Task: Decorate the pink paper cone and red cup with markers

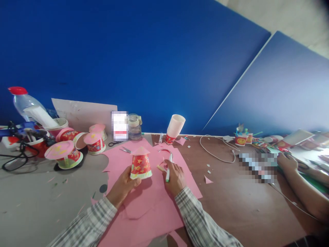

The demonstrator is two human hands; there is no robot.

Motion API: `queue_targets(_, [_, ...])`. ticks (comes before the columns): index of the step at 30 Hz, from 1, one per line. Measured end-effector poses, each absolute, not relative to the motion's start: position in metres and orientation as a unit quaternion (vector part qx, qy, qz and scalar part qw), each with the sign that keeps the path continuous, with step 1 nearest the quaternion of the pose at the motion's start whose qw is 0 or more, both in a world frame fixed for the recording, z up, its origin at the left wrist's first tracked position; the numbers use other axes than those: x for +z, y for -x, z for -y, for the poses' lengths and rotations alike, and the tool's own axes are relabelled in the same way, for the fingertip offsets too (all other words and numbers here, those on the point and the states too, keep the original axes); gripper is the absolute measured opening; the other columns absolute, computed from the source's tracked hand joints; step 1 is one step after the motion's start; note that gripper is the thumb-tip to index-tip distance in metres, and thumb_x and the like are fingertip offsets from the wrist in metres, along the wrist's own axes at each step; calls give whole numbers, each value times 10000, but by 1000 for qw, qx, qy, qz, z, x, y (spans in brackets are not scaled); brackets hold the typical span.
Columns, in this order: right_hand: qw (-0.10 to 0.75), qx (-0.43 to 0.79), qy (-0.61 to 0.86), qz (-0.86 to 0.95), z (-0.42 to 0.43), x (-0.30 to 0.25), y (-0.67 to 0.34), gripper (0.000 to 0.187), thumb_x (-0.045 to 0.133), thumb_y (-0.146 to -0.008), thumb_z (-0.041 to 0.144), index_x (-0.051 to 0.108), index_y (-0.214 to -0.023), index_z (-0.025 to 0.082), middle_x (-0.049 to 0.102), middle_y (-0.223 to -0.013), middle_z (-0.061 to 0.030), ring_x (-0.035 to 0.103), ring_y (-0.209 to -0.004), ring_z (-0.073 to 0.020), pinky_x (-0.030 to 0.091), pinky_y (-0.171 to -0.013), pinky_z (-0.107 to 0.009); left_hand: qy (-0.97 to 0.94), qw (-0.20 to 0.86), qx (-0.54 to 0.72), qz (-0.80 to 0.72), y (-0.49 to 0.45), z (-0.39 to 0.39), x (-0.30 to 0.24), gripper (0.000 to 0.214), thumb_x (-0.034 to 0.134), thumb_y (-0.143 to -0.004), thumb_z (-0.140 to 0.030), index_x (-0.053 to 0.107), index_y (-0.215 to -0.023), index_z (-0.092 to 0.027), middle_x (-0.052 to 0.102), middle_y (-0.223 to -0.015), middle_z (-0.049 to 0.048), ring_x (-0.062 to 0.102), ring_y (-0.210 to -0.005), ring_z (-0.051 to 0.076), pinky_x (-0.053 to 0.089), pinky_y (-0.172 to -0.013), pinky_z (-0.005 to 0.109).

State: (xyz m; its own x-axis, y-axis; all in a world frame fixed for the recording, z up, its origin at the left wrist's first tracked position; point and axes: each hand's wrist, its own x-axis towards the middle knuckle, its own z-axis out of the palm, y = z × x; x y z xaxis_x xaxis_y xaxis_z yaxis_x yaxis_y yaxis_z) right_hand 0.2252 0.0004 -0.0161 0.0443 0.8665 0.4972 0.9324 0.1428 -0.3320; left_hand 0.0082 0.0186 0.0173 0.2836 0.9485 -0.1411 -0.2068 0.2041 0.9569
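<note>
My left hand [122, 187] grips the rim of an upside-down red paper cup [141, 165] with yellow star patterns. A pink paper cone [141, 151] caps the cup. To the right, my right hand [177, 176] is closed around a white marker [168, 173] with a green end. A small yellowish piece [161, 168] shows by those fingers; whether they hold it is unclear. Both hands are above large pink paper sheets [159, 209]. Scissors [125, 150] lie on the paper behind the cup.
Several red cups with pink paper tops [95, 142] stand at left, near a plastic bottle [28, 103]. A water jar [135, 127] and a tilted cup stack [176, 125] are at the back. At right are a cable [218, 159] and another person's arm [303, 188].
</note>
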Motion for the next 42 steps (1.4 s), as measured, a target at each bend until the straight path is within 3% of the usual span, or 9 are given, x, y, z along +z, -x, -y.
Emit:
queue_targets(8, [287,-53,662,690,2,-16,-224,484,590,-684,213,506,-1161,206,685,-876,-41,586,-791,-229,409,-703,-322,-452,663,444,-399,-8,-19,17,577,771,-409,-444,597,-916,-231,694,-892,37,563,-899,277,441,-756,370])
queue_targets(13, [255,-40,659,707,2,-20,-224,470,570,-645,144,553,-1101,256,654,-871,-37,560,-767,-213,392,-634,-281,-447,664,458,-387,-9,-20,13,588,779,-396,-448,594,-914,-240,695,-891,36,569,-896,280,442,-764,378])
queue_targets(23, [252,-19,649,717,5,-12,-222,433,505,-618,95,556,-1029,223,558,-853,-18,553,-571,-135,388,-474,-211,-452,665,448,-391,-8,-21,10,556,767,-426,-434,593,-917,-239,690,-867,21,569,-870,256,446,-732,345])
queue_targets(27, [248,-7,627,739,7,-9,-223,406,523,-624,110,574,-1003,246,585,-833,1,587,-607,-139,421,-495,-197,-449,663,449,-396,-9,-19,16,566,770,-409,-437,598,-907,-227,689,-871,30,568,-859,255,442,-715,335])
queue_targets(37, [248,0,634,732,4,-13,-226,569,598,-533,91,574,-1076,260,615,-879,-9,610,-632,-163,428,-485,-198,-439,674,445,-394,-9,-18,19,597,780,-394,-424,591,-923,-224,689,-917,44,561,-893,273,441,-723,353])
queue_targets(42, [305,-17,652,694,4,-12,-222,411,532,-723,171,552,-1129,236,600,-839,-32,605,-623,-183,486,-509,-251,-443,676,443,-388,-8,-19,16,598,775,-402,-428,590,-933,-225,684,-951,49,556,-904,277,436,-729,359])
